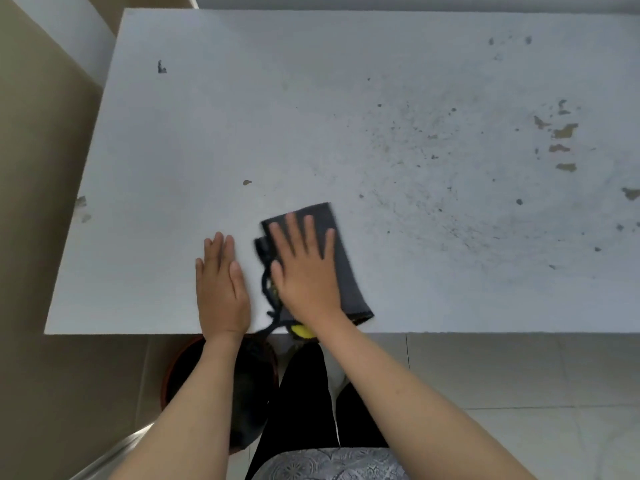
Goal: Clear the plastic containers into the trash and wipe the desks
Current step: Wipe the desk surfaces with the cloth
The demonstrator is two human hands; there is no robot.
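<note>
My right hand lies flat on a dark grey cloth, fingers straight and spread, pressing it down onto the white table near the front edge, at lower centre of the frame. The cloth is folded into a rough rectangle that tilts a little to the left at its top; a dark strap or cord trails from its left side toward the table edge, and something yellow peeks out under my wrist right at that edge, though I cannot tell what it is. My left hand rests palm down on the bare table just left of the cloth, fingers straight and held close together, not touching the cloth. The right half of the table is speckled with dark spots and smears, with several tan patches toward the upper right where the surface looks chipped or stained. A small dark mark sits at upper left. Below the table edge, at lower left, a round bin with a reddish rim stands on the pale tiled floor, partly hidden behind my left forearm. My dark trousers fill the bottom centre
</note>
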